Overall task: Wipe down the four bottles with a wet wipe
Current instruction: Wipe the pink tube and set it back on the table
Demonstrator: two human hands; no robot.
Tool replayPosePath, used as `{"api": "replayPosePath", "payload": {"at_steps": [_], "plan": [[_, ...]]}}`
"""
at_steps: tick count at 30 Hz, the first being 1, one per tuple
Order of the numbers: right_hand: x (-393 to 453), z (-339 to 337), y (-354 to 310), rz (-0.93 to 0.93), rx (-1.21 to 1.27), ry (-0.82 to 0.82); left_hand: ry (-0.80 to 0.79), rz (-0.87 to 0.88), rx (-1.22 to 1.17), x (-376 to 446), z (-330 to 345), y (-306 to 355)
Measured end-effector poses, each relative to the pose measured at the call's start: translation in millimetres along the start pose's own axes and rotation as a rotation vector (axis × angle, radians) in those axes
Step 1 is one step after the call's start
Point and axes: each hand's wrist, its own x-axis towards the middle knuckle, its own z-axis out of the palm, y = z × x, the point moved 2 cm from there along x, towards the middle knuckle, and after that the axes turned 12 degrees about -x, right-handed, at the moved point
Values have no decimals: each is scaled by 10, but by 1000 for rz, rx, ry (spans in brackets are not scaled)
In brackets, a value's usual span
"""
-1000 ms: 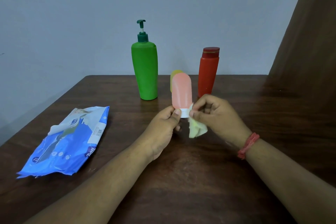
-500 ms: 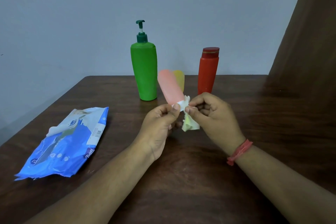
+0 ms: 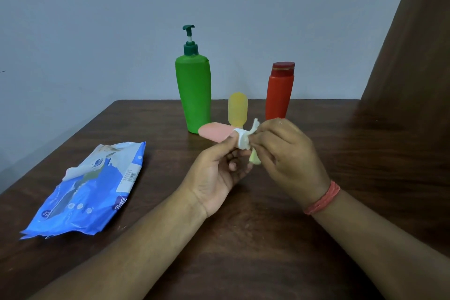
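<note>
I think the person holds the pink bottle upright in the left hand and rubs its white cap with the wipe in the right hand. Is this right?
Not quite. In the head view the pink bottle lies nearly sideways, not upright. The left hand does hold it, and the right hand rubs its white cap with the wipe.

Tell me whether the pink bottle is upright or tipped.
Tipped: the pink bottle lies nearly level, body pointing left, white cap toward the wipe.

Your colours on the dark brown wooden table point(image 3: 267, 238)
You see a green plastic pump bottle point(image 3: 194, 95), red capped bottle point(image 3: 278, 95), yellow tube point(image 3: 237, 109), pink tube point(image 3: 215, 132), blue-and-white wipes packet point(image 3: 85, 192).
</note>
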Motion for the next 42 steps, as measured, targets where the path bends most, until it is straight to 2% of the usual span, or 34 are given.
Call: {"api": "replayPosePath", "payload": {"at_steps": [3,4,8,12,19,21,24,26,28,29,31,34,36,39,42], "plan": [[-27,23,-109,-124,56,-50,-14,-1,65,-8,-4,-6],[-18,21,-100,-114,66,-41,-29,17,102,-7,-4,7],[25,-25,98,166,116,20,-28,125,313,-3,-26,40],[-14,5,111,103,226,-150,-24,162,586,1,-83,49],[-92,72,250,390,379,-357,-59,212,722,8,-77,61],[-102,82,319,523,415,-340,-14,286,896,0,-43,113],[-102,86,432,741,585,-264,140,519,1226,-19,-48,218],[-98,91,433,839,675,-197,192,642,1327,-14,-80,269],[-92,58,433,916,642,-100,219,724,1391,5,-115,320],[-89,26,435,910,560,-45,222,750,1419,12,-125,344],[-64,-50,412,698,310,9,203,775,1472,18,-128,365],[-58,-9,281,266,32,-107,118,794,1518,27,-81,320],[-42,64,186,128,-14,-187,69,830,1486,37,-52,276],[-25,93,132,14,-78,-217,78,876,1408,31,-25,252],[-33,21,224,188,-78,-174,102,905,1372,4,15,224]]}}
